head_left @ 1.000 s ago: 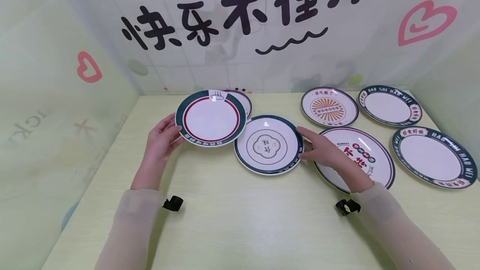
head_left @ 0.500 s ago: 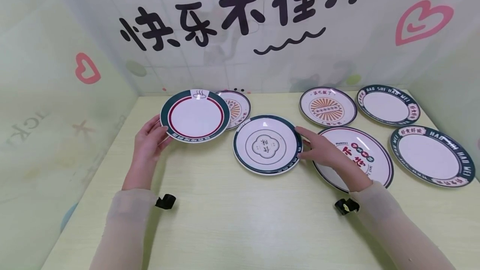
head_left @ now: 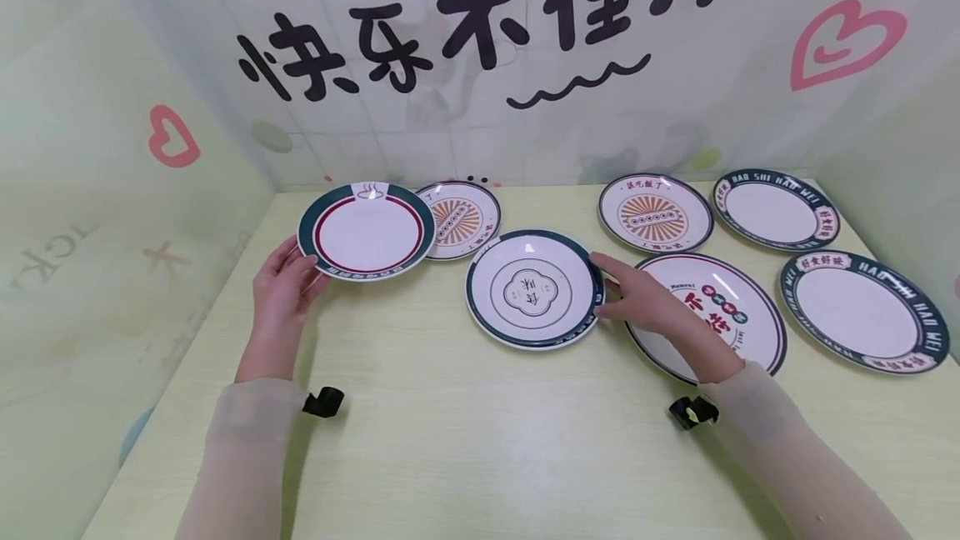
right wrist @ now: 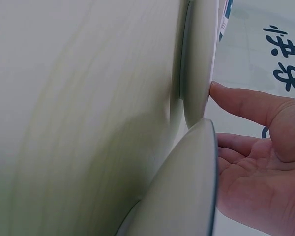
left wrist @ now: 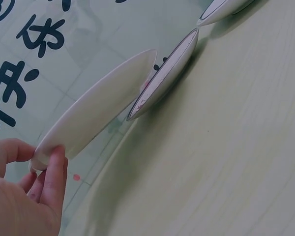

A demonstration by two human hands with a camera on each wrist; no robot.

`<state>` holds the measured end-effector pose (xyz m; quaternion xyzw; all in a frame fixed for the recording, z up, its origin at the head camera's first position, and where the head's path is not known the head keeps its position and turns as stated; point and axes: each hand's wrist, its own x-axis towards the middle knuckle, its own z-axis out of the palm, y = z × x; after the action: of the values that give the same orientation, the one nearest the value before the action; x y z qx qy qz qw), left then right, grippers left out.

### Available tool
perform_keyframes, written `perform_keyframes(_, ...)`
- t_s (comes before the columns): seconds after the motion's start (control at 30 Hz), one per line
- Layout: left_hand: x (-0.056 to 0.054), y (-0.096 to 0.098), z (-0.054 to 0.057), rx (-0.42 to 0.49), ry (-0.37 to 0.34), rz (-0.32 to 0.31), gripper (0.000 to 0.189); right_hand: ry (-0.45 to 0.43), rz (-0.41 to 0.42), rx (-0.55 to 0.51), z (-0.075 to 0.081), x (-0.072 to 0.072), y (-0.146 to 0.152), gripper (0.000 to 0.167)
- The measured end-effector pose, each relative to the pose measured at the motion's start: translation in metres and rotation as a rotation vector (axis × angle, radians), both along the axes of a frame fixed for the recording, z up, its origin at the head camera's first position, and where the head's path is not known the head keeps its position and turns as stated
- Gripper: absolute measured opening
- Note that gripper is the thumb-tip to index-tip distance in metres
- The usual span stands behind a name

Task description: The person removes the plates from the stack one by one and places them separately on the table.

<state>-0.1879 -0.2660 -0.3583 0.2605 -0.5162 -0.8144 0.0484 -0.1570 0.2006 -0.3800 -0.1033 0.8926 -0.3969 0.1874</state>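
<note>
My left hand (head_left: 283, 286) pinches the left rim of a white plate (head_left: 367, 236) with a green border and red ring. That plate is raised off the table and tilted; its pale underside shows in the left wrist view. It partly covers a small plate (head_left: 457, 223) with an orange sunburst. My right hand (head_left: 647, 298) touches the right rim of a green-rimmed plate (head_left: 517, 322) lying mid-table, fingers spread along the edge. Under my right wrist, a large plate (head_left: 757, 315) with red lettering is partly hidden. In the right wrist view my thumb (right wrist: 236, 101) meets the rim.
Another sunburst plate (head_left: 656, 232) lies at the back right. Two oval plates with dark lettered borders, a rear one (head_left: 772, 215) and a nearer one (head_left: 862, 315), lie along the right side. A printed backdrop (head_left: 465, 140) stands behind the light wooden table (head_left: 487, 440).
My left hand has moved left with the green-bordered plate, uncovering more of the small sunburst plate behind it. My right hand and the middle plate have stayed in place.
</note>
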Motion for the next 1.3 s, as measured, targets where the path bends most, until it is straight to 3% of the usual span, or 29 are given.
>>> perform_keyframes(0.4,-0.003,-0.014,-0.012,0.079,-0.005,0.107,0.065,0.007,0.000,0.008,-0.001,0.000,0.000,0.080)
perform_keyframes(0.87,-0.009,-0.025,-0.020,0.098,-0.040,0.211,0.062,0.005,-0.007,0.015,0.000,0.000,0.000,0.080)
perform_keyframes(1.3,-0.014,-0.026,-0.028,0.083,-0.103,0.239,0.064,0.003,-0.006,0.014,0.000,-0.001,0.000,0.080)
